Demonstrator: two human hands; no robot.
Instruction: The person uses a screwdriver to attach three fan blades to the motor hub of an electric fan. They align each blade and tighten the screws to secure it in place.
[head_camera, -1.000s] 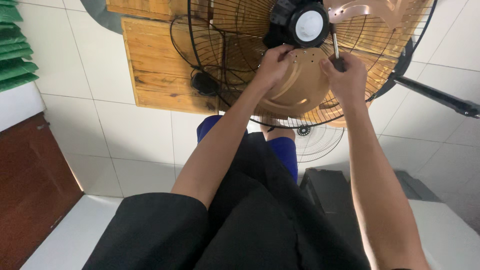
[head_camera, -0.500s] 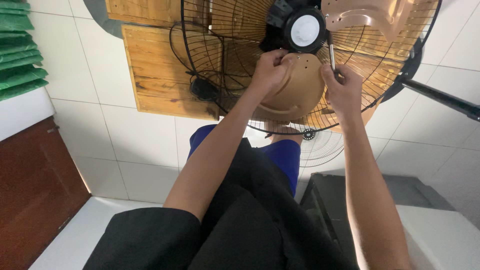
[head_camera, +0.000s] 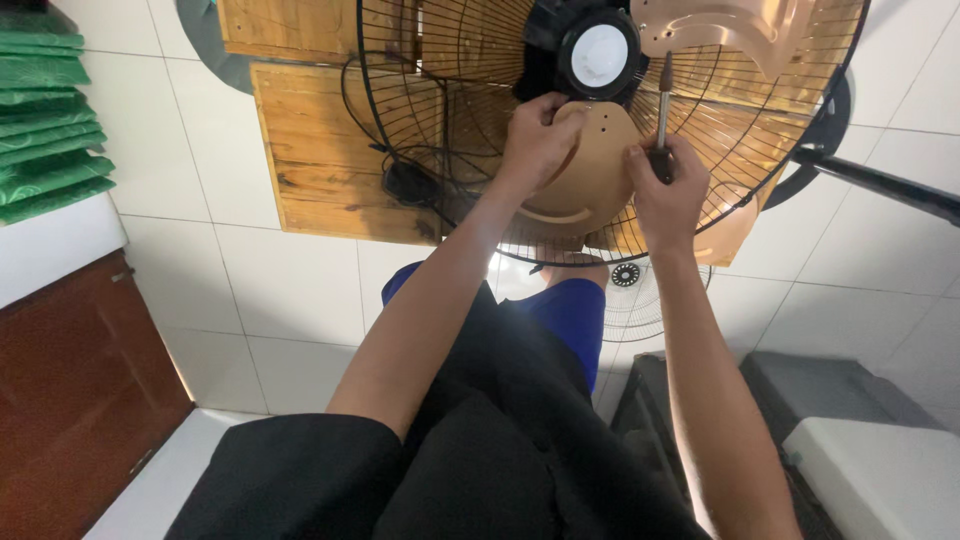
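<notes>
Here, left hand (head_camera: 540, 135) fingers curled on a smooth copper-toned fan blade (head_camera: 590, 185), right hand (head_camera: 668, 190) fisted round a slim metal-shafted screwdriver (head_camera: 662, 110).

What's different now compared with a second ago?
Very little. The fan's black hub sits slightly lower and further left in view. The left hand still steadies the copper-coloured blade, and the right hand still grips the screwdriver, tip up by the hub.

A single head-worn camera looks steeply down along the person's arms at the fan cage (head_camera: 420, 150), close above it, white floor tiles (head_camera: 290, 290) beneath the fan.
</notes>
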